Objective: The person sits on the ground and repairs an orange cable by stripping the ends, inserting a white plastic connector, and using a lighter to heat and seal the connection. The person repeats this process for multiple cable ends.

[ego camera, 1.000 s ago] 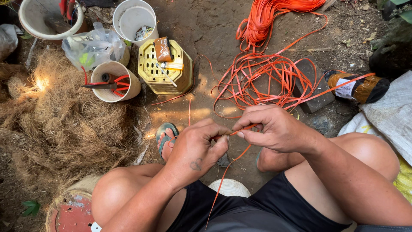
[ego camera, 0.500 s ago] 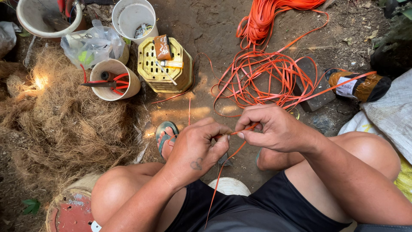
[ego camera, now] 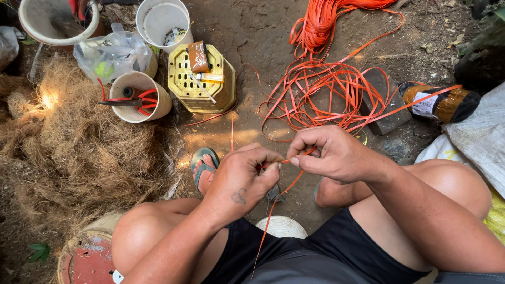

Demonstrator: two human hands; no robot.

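Note:
My left hand [ego camera: 242, 179] and my right hand [ego camera: 331, 155] meet above my knees, both pinching a thin orange plastic strip [ego camera: 286, 181]. The strip runs between the fingertips and trails down over my black shorts. A small grey object [ego camera: 274, 193] shows under the left hand; I cannot tell what it is. Beyond the hands lies a loose tangle of the same orange strip [ego camera: 326, 89] on the dirt, leading up to a bundle [ego camera: 329, 18] at the top.
A yellow perforated basket [ego camera: 202, 79] is upside down with small items on it. A white cup [ego camera: 139, 97] holds red-handled scissors. White buckets [ego camera: 160, 21], a plastic bag [ego camera: 110, 52], a brown bottle [ego camera: 439, 102], a pile of coconut fibre [ego camera: 73, 152], a grey block [ego camera: 386, 102].
My hands stayed close together, working the orange strip with small finger movements. Nothing else on the ground moved.

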